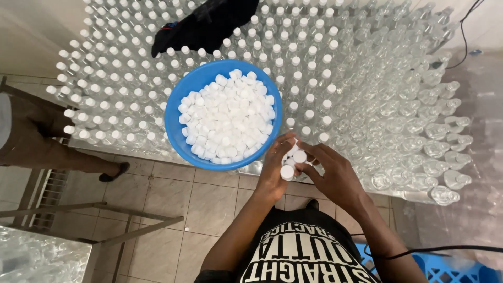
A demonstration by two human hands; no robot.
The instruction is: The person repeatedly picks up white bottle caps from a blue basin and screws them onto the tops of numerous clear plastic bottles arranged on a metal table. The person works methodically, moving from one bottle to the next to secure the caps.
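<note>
My left hand (273,170) and my right hand (332,173) meet at the near edge of a table packed with clear plastic bottles (367,94). Both hands close around a small bunch of white caps (293,160), held just above the front row of bottles. A blue bowl (181,99) heaped with several white caps (225,118) rests on the bottle tops just left of my hands. Bottles on the left and middle carry white caps (120,99); those on the right stand uncapped.
A black cloth (207,23) lies on the bottles at the back. Another person's leg and shoe (112,172) stand at the left on the tiled floor. A metal frame (105,209) and a blue crate (445,267) sit low in view. A black cable (461,31) runs at the right.
</note>
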